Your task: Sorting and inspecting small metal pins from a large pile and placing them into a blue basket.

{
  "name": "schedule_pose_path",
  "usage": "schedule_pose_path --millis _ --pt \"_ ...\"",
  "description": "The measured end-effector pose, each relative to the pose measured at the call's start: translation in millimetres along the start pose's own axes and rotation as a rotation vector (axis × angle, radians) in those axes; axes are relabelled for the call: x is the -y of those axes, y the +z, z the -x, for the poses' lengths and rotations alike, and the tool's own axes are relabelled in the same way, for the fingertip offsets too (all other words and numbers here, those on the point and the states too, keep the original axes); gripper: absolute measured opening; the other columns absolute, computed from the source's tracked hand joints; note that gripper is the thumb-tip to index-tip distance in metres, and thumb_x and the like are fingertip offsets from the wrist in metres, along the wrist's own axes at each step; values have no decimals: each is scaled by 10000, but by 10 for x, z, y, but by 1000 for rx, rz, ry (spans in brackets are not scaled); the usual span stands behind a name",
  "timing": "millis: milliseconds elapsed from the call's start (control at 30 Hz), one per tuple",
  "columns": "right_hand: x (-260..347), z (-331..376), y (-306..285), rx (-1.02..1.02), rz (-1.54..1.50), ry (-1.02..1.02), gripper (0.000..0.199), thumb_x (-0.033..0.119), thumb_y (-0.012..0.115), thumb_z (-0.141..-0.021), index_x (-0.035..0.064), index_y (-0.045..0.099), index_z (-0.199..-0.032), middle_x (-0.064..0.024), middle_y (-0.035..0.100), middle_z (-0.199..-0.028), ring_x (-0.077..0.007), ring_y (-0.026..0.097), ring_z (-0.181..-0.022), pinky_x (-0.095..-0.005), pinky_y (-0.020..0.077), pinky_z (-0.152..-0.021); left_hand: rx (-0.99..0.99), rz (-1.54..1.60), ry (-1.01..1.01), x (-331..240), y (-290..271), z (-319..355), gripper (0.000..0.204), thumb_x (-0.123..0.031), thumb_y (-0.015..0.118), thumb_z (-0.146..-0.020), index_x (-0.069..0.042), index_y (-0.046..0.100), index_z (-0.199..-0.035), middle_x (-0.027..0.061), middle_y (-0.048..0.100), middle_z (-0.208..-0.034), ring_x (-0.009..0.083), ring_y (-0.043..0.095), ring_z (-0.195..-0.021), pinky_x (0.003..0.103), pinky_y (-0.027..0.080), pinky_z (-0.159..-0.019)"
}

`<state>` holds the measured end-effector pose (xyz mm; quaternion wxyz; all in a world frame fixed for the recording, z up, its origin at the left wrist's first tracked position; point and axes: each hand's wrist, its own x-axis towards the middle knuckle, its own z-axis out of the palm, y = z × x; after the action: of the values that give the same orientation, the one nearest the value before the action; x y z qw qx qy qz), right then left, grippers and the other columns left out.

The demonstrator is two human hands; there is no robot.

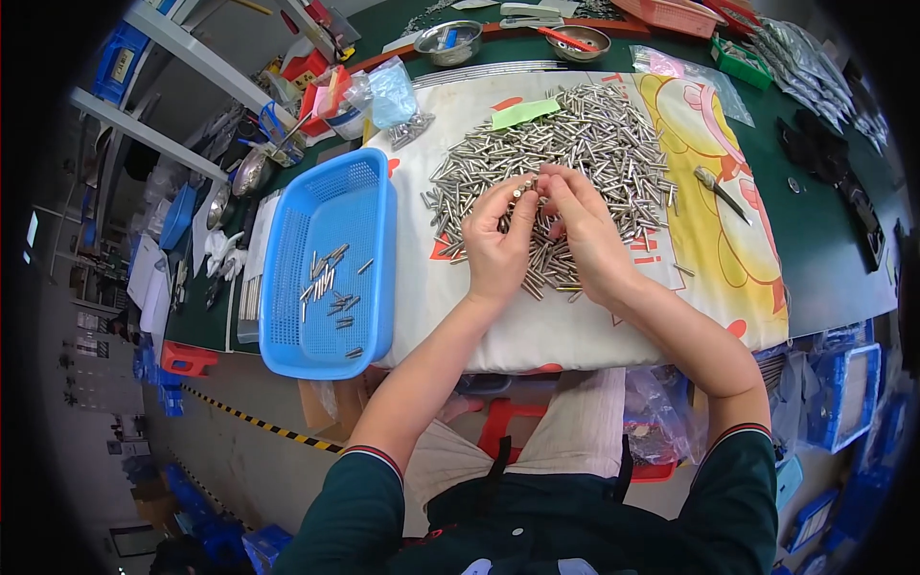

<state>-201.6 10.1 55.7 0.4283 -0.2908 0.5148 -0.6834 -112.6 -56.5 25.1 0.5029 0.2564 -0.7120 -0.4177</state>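
A wide heap of small metal pins (pixel 594 144) is spread over a padded cloth (pixel 436 326) printed with a cartoon. Over the heap's near part, my left hand (pixel 498 235) is closed around a few of these pins, their round ends showing between thumb and fingers. My right hand (pixel 586 225) meets it, fingertips pinched together at the same pins; exactly what they grip is hidden. To the left stands a blue plastic basket (pixel 383 287) with several pins (pixel 326 278) lying loose on its bottom. A strip of green paper (pixel 525 114) rests on top of the heap.
Pliers (pixel 721 195) lie on the cloth at the right. Two metal bowls, one silver (pixel 448 43) and one with a red-handled tool (pixel 575 40), stand at the back. A bag of pins (pixel 410 129) sits beside the basket. A metal shelf frame (pixel 206 57) rises at the left.
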Motion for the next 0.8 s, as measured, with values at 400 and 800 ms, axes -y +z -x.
schedule_pose_path --millis 400,800 --pt "-18 -231 -186 196 524 -401 229 67 547 -777 -10 561 -992 -55 567 -862 -126 519 -777 -258 439 -742 12 -852 300 -812 -1346 206 105 -59 670 -751 -16 659 -847 104 635 -688 235 599 -568 306 438 -530" --pt "-5 -127 -290 583 1204 -557 71 68 604 -687 6 587 -717 -100 579 -741 -240 557 -767 -344 453 -703 104 -1323 223 -778 -1824 30 220 -113 664 -747 -27 639 -948 116 637 -843 246 601 -820 320 461 -705"
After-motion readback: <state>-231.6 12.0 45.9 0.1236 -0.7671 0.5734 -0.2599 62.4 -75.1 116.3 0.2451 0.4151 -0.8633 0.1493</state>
